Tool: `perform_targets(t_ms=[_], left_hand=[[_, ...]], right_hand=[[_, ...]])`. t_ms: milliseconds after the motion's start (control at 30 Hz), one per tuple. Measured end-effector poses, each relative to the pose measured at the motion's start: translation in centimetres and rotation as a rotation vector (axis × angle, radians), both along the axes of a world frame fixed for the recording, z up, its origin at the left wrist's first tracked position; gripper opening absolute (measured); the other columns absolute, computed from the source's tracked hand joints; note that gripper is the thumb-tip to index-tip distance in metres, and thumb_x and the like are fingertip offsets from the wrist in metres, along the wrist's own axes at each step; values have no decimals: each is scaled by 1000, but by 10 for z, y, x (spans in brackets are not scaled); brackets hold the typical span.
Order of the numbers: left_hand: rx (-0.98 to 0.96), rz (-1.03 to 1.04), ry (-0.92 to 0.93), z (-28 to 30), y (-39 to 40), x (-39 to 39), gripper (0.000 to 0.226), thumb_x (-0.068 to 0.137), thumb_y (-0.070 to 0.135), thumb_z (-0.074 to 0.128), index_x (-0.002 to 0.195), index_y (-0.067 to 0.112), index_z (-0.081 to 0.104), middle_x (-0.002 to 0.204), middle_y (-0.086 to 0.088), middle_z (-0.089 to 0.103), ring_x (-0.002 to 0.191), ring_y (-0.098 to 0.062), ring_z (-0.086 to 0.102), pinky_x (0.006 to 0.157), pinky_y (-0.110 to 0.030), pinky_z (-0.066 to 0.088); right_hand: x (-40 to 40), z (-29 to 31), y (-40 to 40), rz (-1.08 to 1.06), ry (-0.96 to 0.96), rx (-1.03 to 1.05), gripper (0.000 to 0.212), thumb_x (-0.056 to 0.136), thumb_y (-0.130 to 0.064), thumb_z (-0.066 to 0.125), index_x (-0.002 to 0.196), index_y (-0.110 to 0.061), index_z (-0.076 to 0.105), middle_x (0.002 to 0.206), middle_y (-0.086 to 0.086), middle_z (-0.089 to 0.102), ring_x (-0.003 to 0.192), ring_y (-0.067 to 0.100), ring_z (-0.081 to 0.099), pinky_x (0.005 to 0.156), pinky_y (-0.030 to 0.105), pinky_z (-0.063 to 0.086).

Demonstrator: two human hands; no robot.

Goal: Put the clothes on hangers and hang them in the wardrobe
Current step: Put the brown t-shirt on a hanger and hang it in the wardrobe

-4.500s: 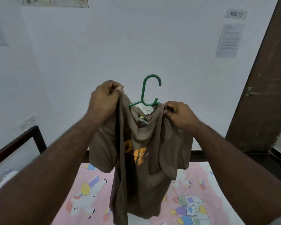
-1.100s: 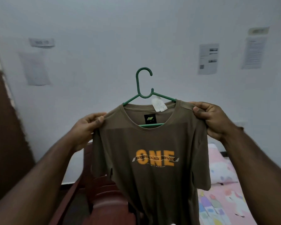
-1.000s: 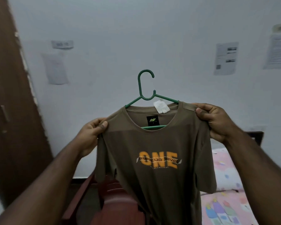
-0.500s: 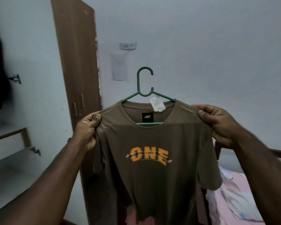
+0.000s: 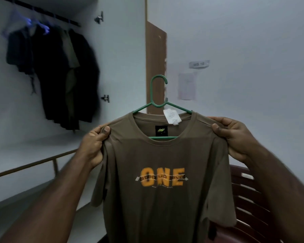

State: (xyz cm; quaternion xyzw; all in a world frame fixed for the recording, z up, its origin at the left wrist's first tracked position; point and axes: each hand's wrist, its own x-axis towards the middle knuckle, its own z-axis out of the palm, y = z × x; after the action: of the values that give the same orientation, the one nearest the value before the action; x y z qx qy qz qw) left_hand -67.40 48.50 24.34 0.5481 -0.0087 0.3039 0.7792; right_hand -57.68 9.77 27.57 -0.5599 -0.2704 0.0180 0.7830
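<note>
A brown T-shirt (image 5: 165,172) was held up in the air on a green hanger (image 5: 158,95). The shirt's one shoulder was pinched by the left hand (image 5: 95,144), with the thumb on the front and the fingers curled behind. The other shoulder was gripped the same way by the right hand (image 5: 235,135). The hanger's hook stood upright above the collar — nothing was hooked on it. A white tag (image 5: 172,116) was flipped out over the neck. The big word "ONE" was printed in orange on the chest. To the left, the open wardrobe (image 5: 112,67) was seen, well apart from the shirt. Dark clothes (image 5: 60,76) were hung inside it on a rail (image 5: 42,12) — they looked blurry. A dark red chair (image 5: 249,199) was seen behind the shirt.
</note>
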Motion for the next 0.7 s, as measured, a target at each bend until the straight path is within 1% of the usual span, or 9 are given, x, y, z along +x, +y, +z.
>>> perform_targets(t_ms=[100,200,267,367,433,500,533,567,700], left_hand=[[-11,14,6,10,31,-21,21,100,14,52,112,9,68,98,-8,76,87,-17,72,75,-29,61],[-102,21,6,17,63,-40,34,102,32,48,120,9,65,115,-10,73,104,-19,71,88,-34,59],[-170,39,-11,20,81,-49,43,102,41,46,124,9,65,126,-10,69,118,-22,65,101,-40,51],[-190,81,-27,25,102,-55,43,103,41,47,126,9,64,131,-9,67,123,-24,63,107,-43,46],[-141,121,-19,30,111,-56,36,102,32,51,128,11,64,129,-7,68,117,-22,65,101,-42,51],[-85,187,-30,35,120,-54,27,101,20,53,123,13,66,115,-5,74,101,-17,72,84,-35,60],[-72,222,-42,37,125,-52,23,101,15,52,118,13,67,107,-3,75,93,-14,73,75,-31,61],[-66,258,-57,39,132,-51,21,101,13,52,115,13,68,102,-3,76,88,-13,74,70,-29,61],[-78,365,-109,48,165,-48,21,101,13,51,108,15,71,96,-1,76,84,-10,73,73,-27,62]], right_hand=[[12,3,40,56,11,40,35,86,-6,59,120,-1,65,105,14,74,90,20,73,75,30,61],[30,3,80,119,16,54,37,84,-8,59,120,-3,65,107,13,74,91,19,73,78,30,61],[43,2,103,159,17,57,32,88,-5,57,120,-4,65,104,11,75,89,18,73,78,29,61],[64,3,136,219,16,49,29,97,0,50,121,-4,64,103,10,75,89,17,73,80,29,61],[76,7,159,256,13,59,29,95,0,51,121,-4,64,102,9,76,88,16,73,80,29,60],[86,14,180,295,6,77,33,87,-4,57,119,-4,65,98,8,76,86,15,73,78,28,61],[89,17,191,316,1,83,36,83,-7,59,118,-5,65,98,9,76,86,16,73,79,28,61],[92,21,201,338,-4,89,38,80,-7,60,117,-4,65,98,9,76,86,16,73,80,29,61],[101,39,245,436,-12,123,32,81,-5,60,112,-3,66,96,10,76,85,17,73,79,28,61]])
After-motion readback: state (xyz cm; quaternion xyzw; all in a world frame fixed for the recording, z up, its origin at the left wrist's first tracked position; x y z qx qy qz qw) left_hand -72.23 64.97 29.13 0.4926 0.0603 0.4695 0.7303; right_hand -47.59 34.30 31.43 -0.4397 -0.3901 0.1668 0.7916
